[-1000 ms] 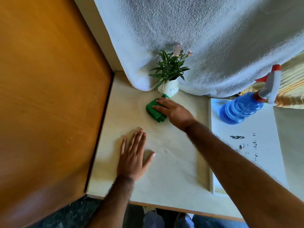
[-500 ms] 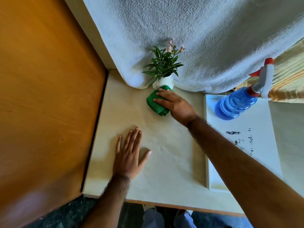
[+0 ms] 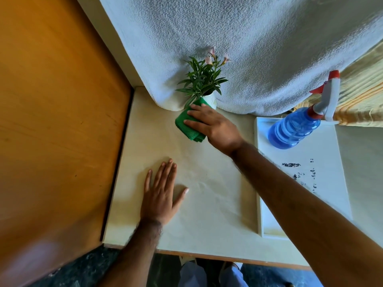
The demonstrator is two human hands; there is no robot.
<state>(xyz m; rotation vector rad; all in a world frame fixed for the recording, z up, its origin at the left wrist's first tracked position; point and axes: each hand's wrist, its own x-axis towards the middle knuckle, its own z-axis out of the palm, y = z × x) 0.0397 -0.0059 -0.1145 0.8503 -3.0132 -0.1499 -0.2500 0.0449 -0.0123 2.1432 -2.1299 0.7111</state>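
A folded green cloth [image 3: 187, 127] lies on the cream tabletop [image 3: 209, 183], right in front of a small white pot with a green flowering plant [image 3: 202, 79]. My right hand [image 3: 213, 125] presses on the cloth with straight fingers, its far edge touching the pot. Flat on the tabletop nearer the front lies my left hand [image 3: 160, 195], fingers spread, holding nothing.
A blue spray bottle [image 3: 294, 129] with a white and red trigger stands on a white tray [image 3: 323, 183] at the right. A white textured blanket [image 3: 259, 48] hangs behind the plant. An orange wooden panel [image 3: 58, 121] borders the table on the left.
My right hand has slid the green cloth a little farther back, up against the plant pot. The left hand has stayed flat in place.
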